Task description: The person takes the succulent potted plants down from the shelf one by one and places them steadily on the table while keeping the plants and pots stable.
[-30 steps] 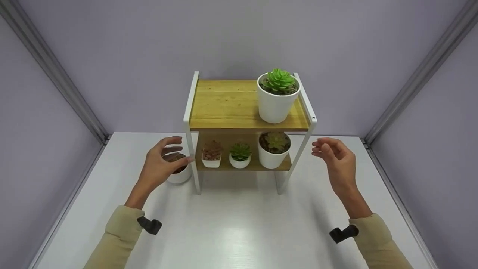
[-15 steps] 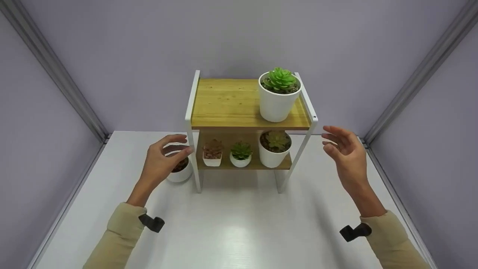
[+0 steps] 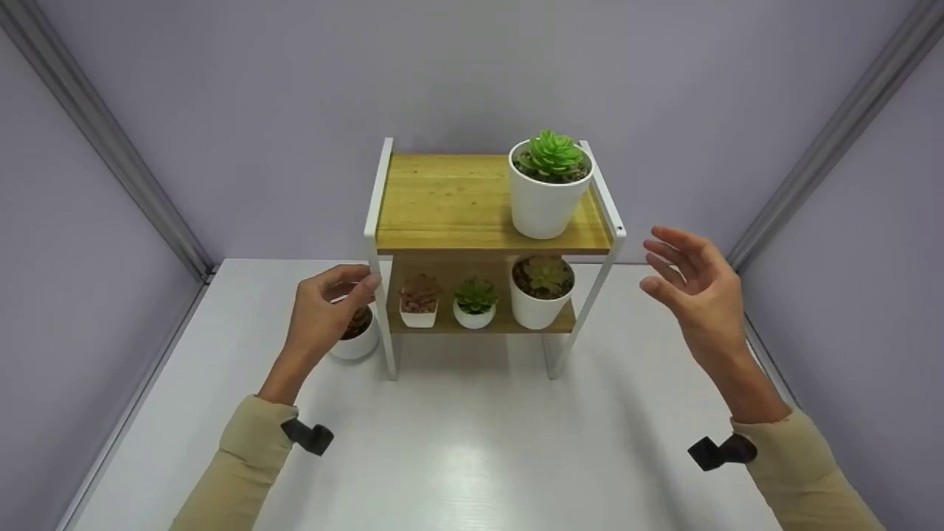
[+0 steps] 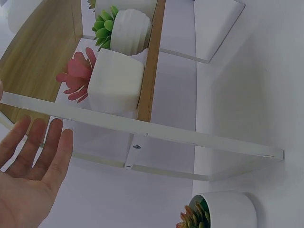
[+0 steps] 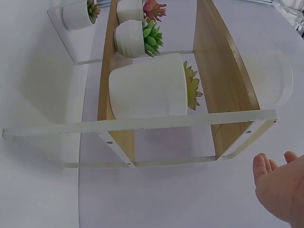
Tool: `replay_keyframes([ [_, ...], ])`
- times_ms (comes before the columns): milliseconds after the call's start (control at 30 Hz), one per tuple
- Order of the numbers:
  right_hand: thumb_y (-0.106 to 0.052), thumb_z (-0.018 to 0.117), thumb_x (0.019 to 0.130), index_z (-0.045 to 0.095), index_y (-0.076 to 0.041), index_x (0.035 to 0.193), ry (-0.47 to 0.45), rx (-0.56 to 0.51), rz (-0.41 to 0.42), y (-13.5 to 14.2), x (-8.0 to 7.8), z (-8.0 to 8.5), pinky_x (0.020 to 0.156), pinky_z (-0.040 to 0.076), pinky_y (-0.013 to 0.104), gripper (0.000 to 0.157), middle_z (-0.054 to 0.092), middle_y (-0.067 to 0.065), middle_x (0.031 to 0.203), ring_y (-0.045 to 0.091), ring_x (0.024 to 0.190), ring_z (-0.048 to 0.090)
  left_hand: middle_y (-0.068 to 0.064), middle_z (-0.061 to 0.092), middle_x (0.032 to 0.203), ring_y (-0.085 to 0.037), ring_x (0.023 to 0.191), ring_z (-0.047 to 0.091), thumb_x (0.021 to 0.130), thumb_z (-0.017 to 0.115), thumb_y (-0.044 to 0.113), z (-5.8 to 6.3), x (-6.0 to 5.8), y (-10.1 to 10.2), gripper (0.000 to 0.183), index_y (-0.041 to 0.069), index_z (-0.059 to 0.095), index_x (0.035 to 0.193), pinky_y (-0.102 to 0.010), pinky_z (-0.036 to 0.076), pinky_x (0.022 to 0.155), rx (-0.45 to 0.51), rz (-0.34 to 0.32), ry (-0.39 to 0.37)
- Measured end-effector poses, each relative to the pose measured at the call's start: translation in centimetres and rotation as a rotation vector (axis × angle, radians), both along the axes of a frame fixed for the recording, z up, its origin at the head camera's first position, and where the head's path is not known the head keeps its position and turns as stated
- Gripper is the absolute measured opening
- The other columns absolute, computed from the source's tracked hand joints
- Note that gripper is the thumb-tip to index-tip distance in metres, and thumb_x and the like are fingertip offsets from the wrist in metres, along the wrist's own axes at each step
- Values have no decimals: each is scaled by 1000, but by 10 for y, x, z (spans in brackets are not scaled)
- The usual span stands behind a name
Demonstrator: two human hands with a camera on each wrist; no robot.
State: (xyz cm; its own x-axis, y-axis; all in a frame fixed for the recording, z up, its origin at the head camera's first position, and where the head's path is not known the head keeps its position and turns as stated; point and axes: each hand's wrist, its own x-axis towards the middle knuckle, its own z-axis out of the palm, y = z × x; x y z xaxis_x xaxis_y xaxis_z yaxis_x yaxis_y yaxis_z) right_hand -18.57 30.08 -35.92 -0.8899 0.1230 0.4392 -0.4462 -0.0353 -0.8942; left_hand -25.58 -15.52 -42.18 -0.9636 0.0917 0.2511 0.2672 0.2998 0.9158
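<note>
My left hand [image 3: 324, 310] is at the left side of a small two-tier wooden shelf [image 3: 442, 203] with a white frame. Its thumb overlaps the left post [image 3: 380, 287] in the head view; in the left wrist view the fingers [image 4: 56, 142] lie relaxed outside the frame, and whether they touch it I cannot tell. My right hand [image 3: 700, 299], relaxed and holding nothing, hovers right of the shelf, apart from the frame. A large white pot with a green succulent [image 3: 549, 188] stands on the top tier's right side.
On the lower tier are a pink succulent [image 3: 419, 304], a small green succulent [image 3: 474, 304] and a larger potted succulent [image 3: 542, 291]. Another white pot [image 3: 355, 345] stands on the white table [image 3: 472, 442], left of the shelf, partly behind my left hand. Grey walls [image 3: 472, 66] surround it.
My right hand has moved right and up, away from the shelf, its fingers spreading. My left hand has shifted slightly right and up, its thumb and fingers closer together. The pots stay put.
</note>
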Motion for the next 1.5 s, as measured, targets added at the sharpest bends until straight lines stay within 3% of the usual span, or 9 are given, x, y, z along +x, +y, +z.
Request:
replay_keyframes([
  [200, 15, 78, 83, 57, 7, 139, 41, 14, -12, 0, 1, 18, 118, 47, 25, 60, 62, 15, 141, 26, 132, 62, -13, 75, 118, -7, 96, 75, 100, 74, 32, -1, 0, 2, 34, 6, 76, 122, -21, 64, 85, 16, 7, 6],
  [500, 12, 83, 81, 59, 5, 138, 68, 33, -20, -2, 1, 44, 114, 51, 26, 62, 61, 21, 142, 29, 131, 61, -14, 76, 111, -11, 93, 75, 100, 74, 33, -1, 0, 6, 33, 4, 78, 116, -22, 64, 83, 15, 21, 4],
  [700, 15, 82, 79, 59, 3, 137, 80, 59, -16, -4, 0, 60, 111, 54, 26, 63, 63, 18, 140, 29, 130, 62, -15, 76, 110, -11, 94, 76, 100, 74, 32, -1, 1, 7, 34, 0, 77, 112, -23, 64, 86, 52, 7, -11],
  [1267, 3, 86, 83, 49, -4, 148, -90, 393, 10, -14, -5, 91, 112, 48, 14, 75, 56, 2, 147, 16, 136, 56, -16, 74, 111, -8, 97, 75, 101, 73, 28, -3, 1, 8, 35, -4, 74, 115, -23, 64, 88, 93, -21, -36],
  [1500, -11, 90, 84, 43, -4, 152, -169, 550, -3, -22, -12, 102, 114, 48, 18, 83, 50, 9, 156, 28, 146, 52, -14, 74, 112, -8, 99, 75, 100, 74, 34, -4, 0, 9, 40, -2, 74, 116, -22, 63, 89, 84, -8, -63],
])
